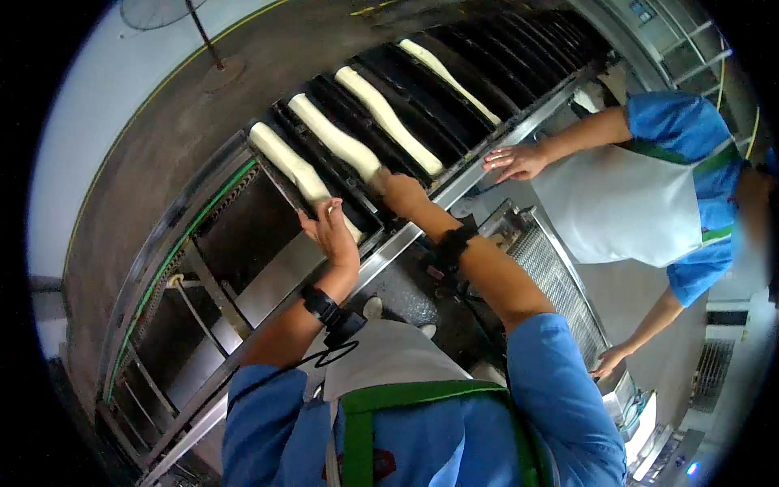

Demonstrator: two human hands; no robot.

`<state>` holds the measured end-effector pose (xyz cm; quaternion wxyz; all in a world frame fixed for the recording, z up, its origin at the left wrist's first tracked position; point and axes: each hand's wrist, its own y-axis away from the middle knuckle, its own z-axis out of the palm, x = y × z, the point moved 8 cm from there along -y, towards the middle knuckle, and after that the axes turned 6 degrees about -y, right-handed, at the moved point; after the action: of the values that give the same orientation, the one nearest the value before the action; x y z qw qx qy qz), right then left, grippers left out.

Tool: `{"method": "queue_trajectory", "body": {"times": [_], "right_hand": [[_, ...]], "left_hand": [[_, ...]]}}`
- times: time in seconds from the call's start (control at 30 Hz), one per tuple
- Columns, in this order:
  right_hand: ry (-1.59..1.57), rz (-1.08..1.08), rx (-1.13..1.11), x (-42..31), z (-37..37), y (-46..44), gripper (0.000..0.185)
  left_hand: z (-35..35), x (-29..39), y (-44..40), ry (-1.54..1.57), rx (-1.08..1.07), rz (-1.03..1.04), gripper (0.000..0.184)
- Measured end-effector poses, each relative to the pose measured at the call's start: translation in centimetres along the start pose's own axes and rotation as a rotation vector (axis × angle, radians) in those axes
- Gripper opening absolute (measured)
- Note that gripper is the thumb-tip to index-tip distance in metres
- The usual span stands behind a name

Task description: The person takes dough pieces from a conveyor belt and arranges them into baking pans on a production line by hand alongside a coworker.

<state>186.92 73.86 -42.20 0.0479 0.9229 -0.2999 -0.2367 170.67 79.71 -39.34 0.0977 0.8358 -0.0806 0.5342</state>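
Long pale dough strips lie in dark trays (450, 134) on a conveyor line. My left hand (331, 235) rests on the lower part of the leftmost strip (284, 157), with its fingers apart. At the lower end of the second strip (331, 140) is my right hand (398, 193); its fingers are curled against the dough and partly hidden. Further right, a third strip (385, 118) and a thinner fourth one (446, 77) lie in their own trays, touched by neither of my hands.
A co-worker in a blue shirt and pale apron (625, 203) stands at the right, one hand (519, 162) near the conveyor's metal rail (393, 247). A perforated metal surface (552, 276) lies between us. At the left is an open conveyor frame (215, 296).
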Motion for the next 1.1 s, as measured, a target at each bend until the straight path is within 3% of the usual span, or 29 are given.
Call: {"method": "queue_trajectory", "body": {"times": [0.03,0.07,0.13,0.2,0.27,0.33,0.4,0.43,0.53,0.57,0.6,0.63,0.67,0.7,0.77,0.87,0.93,1.0,1.1], "right_hand": [[0.075,-0.144,-0.095,-1.4,-0.4,0.7,0.027],[0.034,-0.068,0.009,-1.5,-1.9,1.6,0.021],[0.183,-0.085,-0.091,-2.9,-2.8,3.0,0.017],[0.181,-0.162,0.081,-3.4,-3.0,4.8,0.017],[0.068,-0.257,0.256,-4.0,-5.4,8.7,0.021],[0.052,-0.27,0.357,-2.1,-6.9,11.9,0.027],[-0.003,-0.143,0.277,3.5,-5.9,14.9,0.032],[-0.121,-0.137,0.354,7.3,-4.9,16.9,0.033],[-0.239,0.32,0.143,17.9,-2.1,24.4,0.032],[-0.29,0.289,0.218,21.2,-1.5,28.4,0.032],[-0.575,0.458,0.36,25.0,-0.4,32.3,0.026],[-0.613,0.439,0.52,28.2,1.0,35.9,0.026],[-0.398,0.573,0.499,28.6,0.1,39.4,0.024],[-0.496,0.72,0.466,31.4,2.2,42.5,0.022],[-0.532,0.861,0.623,33.2,3.0,48.7,0.02],[-0.916,1.029,0.716,34.6,4.5,55.1,0.021],[-0.984,1.097,0.839,35.2,4.9,58.4,0.022],[-0.999,1.109,0.98,34.7,3.5,60.8,0.022],[-0.864,1.16,0.98,39.0,5.6,64.8,0.023]], "left_hand": [[0.5,-0.4,-0.3,0.026,-0.012,-0.004,0.025],[0.7,-0.8,-0.7,0.158,0.019,0.039,0.023],[1.5,-3.2,-2.5,0.25,-0.048,-0.024,0.023],[1.4,-2.7,-2.2,0.467,-0.091,-0.204,0.025],[0.7,-2.7,-2.1,0.379,-0.107,-0.291,0.037],[0.5,-3.1,-3.1,0.405,-0.058,-0.231,0.051],[1.1,-5.4,-4.8,0.385,-0.106,-0.242,0.058],[1.2,-6.3,-5.3,0.38,-0.109,-0.265,0.059],[1.3,-4.2,-3.9,0.413,-0.105,-0.361,0.053],[1.1,-4.1,-3.3,0.324,-0.113,-0.361,0.05],[0.7,-4.0,-3.6,0.234,-0.116,-0.357,0.048],[0.8,-2.4,-2.7,0.239,-0.178,-0.254,0.048],[0.9,-2.3,-2.6,0.235,-0.222,-0.2,0.048],[1.0,-2.1,-2.4,0.233,-0.265,-0.145,0.048],[0.3,-5.9,-7.0,0.14,-0.155,-0.038,0.032],[-1.2,-7.4,-11.0,0.034,-0.034,0.09,0.027],[-1.1,-6.2,-10.9,-0.235,-0.054,0.189,0.028],[-1.5,-3.4,-8.5,-0.276,-0.029,0.179,0.031],[-2.6,0.0,-4.1,-0.355,0.029,0.147,0.036]]}}
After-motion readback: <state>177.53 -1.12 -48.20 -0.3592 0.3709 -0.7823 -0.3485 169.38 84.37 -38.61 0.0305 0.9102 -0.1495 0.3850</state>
